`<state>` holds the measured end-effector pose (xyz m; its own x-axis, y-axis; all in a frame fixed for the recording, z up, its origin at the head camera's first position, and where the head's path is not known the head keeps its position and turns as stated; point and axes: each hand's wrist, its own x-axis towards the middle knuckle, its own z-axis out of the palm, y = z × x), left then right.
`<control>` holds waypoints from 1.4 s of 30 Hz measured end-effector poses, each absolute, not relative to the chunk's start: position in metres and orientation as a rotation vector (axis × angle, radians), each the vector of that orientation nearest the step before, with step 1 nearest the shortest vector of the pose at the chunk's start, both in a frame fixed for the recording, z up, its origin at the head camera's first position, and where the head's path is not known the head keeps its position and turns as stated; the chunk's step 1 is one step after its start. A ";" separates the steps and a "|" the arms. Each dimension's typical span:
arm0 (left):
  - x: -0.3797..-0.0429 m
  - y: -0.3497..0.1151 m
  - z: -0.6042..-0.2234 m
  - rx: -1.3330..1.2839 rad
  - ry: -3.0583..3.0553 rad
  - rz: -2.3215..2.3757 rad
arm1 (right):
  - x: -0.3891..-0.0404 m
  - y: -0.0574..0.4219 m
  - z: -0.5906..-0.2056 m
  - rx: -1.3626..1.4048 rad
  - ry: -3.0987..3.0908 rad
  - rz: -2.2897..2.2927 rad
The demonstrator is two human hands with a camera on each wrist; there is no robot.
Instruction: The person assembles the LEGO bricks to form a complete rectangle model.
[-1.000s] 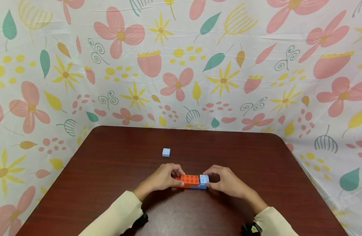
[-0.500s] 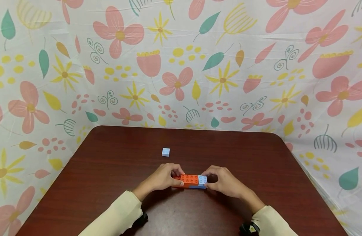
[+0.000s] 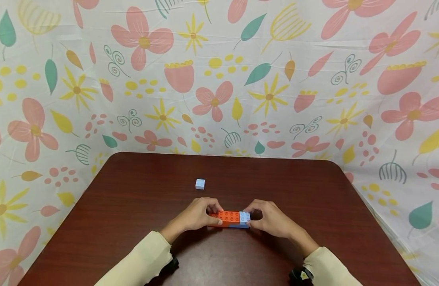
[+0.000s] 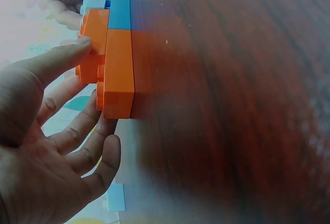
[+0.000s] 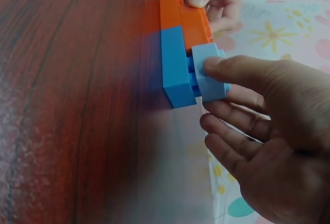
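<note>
At the middle of the table, my left hand (image 3: 198,214) grips an upper orange toy brick (image 3: 229,216), thumb on the near side and fingers behind. That brick sits on a lower row made of an orange brick (image 4: 118,72) and a blue brick (image 5: 175,61). My right hand (image 3: 273,219) pinches a small light blue brick (image 5: 207,79) over the blue brick's right end, beside the upper orange one. In the right wrist view, blue studs show in a gap beneath the light blue brick.
A second light blue brick (image 3: 200,184) lies farther back on the dark wooden table (image 3: 276,178). Behind the table hangs a flower-patterned cloth (image 3: 215,131).
The right hand has brought the light blue brick slightly left, closing the gap that showed beside the upper orange brick. The left hand keeps its hold, and the second light blue brick stays put.
</note>
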<state>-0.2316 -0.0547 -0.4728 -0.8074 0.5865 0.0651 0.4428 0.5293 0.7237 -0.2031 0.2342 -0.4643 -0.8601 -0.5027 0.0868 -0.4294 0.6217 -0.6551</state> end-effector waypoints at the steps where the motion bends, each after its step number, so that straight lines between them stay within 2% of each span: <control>1: -0.232 -0.054 -0.473 0.877 2.581 1.140 | -0.204 0.234 -0.465 -0.792 2.730 -1.060; 17: -0.237 -0.060 -0.468 0.904 2.536 1.100 | -0.204 0.232 -0.466 -0.812 2.703 -1.057; 28: -0.265 -0.075 -0.448 0.820 2.524 1.169 | -0.203 0.233 -0.464 -0.815 2.725 -1.017; 42: -0.296 -0.091 -0.447 0.637 2.610 1.209 | -0.200 0.233 -0.463 -0.803 2.723 -1.002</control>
<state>-0.2965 -0.0915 -0.4471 -0.8882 0.4594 0.0039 0.3000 0.5735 0.7623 -0.2001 0.2333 -0.4626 -0.8497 -0.5239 0.0591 -0.4372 0.6376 -0.6343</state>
